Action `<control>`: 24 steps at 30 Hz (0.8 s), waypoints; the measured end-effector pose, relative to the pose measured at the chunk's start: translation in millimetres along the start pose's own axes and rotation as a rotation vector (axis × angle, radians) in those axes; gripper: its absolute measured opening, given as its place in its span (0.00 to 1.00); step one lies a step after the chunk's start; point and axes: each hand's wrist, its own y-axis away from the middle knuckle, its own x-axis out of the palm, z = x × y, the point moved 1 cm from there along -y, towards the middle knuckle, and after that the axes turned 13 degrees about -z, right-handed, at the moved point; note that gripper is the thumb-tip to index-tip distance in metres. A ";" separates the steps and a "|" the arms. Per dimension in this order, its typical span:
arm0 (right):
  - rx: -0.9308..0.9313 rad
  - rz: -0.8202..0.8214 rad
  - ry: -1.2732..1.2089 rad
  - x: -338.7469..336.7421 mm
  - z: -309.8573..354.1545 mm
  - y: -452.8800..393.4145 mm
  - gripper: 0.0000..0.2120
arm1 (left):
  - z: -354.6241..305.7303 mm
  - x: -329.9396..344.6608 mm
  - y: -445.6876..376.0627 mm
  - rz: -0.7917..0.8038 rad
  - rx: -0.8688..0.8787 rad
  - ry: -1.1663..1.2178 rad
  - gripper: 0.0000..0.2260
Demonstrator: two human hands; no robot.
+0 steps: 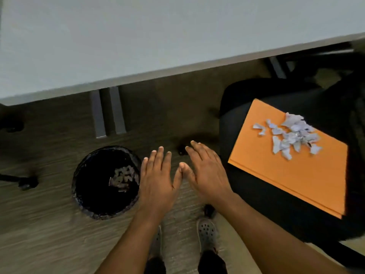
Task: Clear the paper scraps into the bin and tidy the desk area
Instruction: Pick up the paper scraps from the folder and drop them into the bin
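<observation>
both the left hand and right hand hover flat and empty beside the bin, while the paper scraps, likely feather-light and flighty, lie heaped on a stiff-looking orange folder best lifted by its edges.

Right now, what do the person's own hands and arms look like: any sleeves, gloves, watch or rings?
Both arms are bare as far as the view shows; no sleeves visible. The left hand and right hand have no gloves, and I see no rings, watch or bracelet. Fingernails are short and unpainted. Below, the person wears grey perforated clogs and dark trousers.
</observation>
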 end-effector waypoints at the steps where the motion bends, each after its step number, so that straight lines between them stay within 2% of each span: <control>1: 0.014 -0.014 0.008 -11.4 -11.2 2.7 0.28 | -16.1 -1.2 -3.0 0.014 0.029 -0.002 0.32; 12: 0.229 -0.198 0.078 -101.6 -159.2 28.0 0.30 | -166.3 33.6 -40.6 0.031 0.260 0.056 0.32; 19: 0.362 -0.317 0.144 -121.4 -261.0 48.0 0.30 | -214.8 84.5 -63.7 0.062 0.322 0.054 0.40; 24: 0.438 -0.289 0.139 -123.8 -310.1 45.7 0.36 | -239.4 115.9 -85.6 0.091 0.348 -0.020 0.46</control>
